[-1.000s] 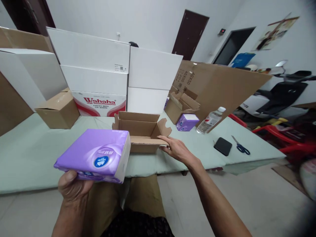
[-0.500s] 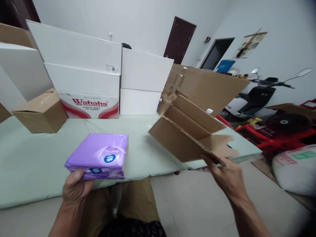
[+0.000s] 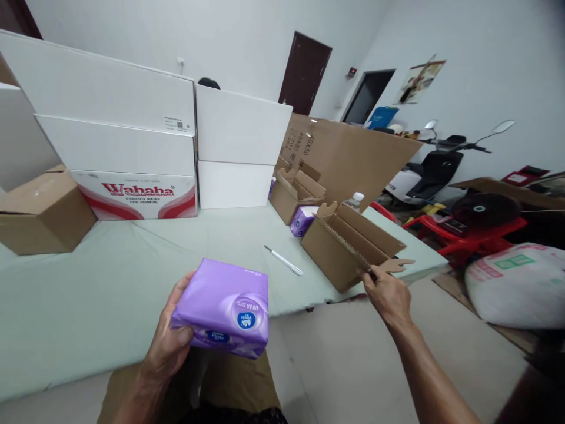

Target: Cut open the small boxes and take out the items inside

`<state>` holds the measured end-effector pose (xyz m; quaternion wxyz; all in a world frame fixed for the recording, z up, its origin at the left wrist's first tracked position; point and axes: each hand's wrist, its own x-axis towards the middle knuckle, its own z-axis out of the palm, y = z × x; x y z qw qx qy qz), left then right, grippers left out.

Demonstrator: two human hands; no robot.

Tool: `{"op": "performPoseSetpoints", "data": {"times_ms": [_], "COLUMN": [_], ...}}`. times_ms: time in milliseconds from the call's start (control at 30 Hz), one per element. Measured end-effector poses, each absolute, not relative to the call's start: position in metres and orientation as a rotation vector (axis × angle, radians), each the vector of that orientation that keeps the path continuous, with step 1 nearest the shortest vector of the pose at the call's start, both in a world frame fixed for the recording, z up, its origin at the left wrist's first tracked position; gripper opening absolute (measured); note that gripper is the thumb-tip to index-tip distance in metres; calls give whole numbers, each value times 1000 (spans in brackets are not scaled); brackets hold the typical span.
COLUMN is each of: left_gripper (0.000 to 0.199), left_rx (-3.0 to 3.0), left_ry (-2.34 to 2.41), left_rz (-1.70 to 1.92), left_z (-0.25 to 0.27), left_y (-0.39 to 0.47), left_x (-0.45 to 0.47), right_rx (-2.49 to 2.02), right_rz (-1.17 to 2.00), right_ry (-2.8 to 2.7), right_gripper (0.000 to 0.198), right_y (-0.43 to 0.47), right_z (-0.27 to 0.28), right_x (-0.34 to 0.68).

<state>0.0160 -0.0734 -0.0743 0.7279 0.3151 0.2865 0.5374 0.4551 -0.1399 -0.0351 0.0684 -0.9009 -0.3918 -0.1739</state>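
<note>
My left hand point(image 3: 170, 335) grips a purple pack of tissues point(image 3: 220, 300) by its left end, thumb in front, holding it over the table's front edge. With my right hand point(image 3: 384, 294) I pinch the near edge of an open brown cardboard box point(image 3: 331, 253), which is tilted at the table's right side. A white-handled craft knife point(image 3: 283, 261) lies on the table between the pack and the box. Behind the box are another purple tissue pack point(image 3: 303, 219) and a second open cardboard box point(image 3: 295, 194).
White boxes point(image 3: 238, 135) and a Wahaba-style printed carton point(image 3: 136, 197) stand along the table's back. A closed brown box point(image 3: 48, 215) sits at left. A clear bottle point(image 3: 355, 201) is behind the open box. Red stools point(image 3: 468, 235) and a white sack point(image 3: 507, 288) are at right.
The tissue pack has moved right and nearer to me in my left hand. My right hand has brought the box lower and farther right, uncovering the knife and the other tissue pack.
</note>
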Motion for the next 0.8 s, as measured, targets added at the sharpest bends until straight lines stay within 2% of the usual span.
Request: {"op": "performPoseSetpoints", "data": {"times_ms": [500,800], "left_gripper": [100,102], "left_rx": [711,726], "left_ry": [648,685], "left_rz": [1121,1112], "left_z": [-79,-83], "left_y": [-63,-59], "left_x": [39,46], "right_rx": [-2682,-2645], "right_rz": [-415,-341], "right_ry": [-1333,-1403], "right_gripper": [34,37], "right_y": [-72,9], "right_z": [-34,-29], "right_x": [456,452]}}
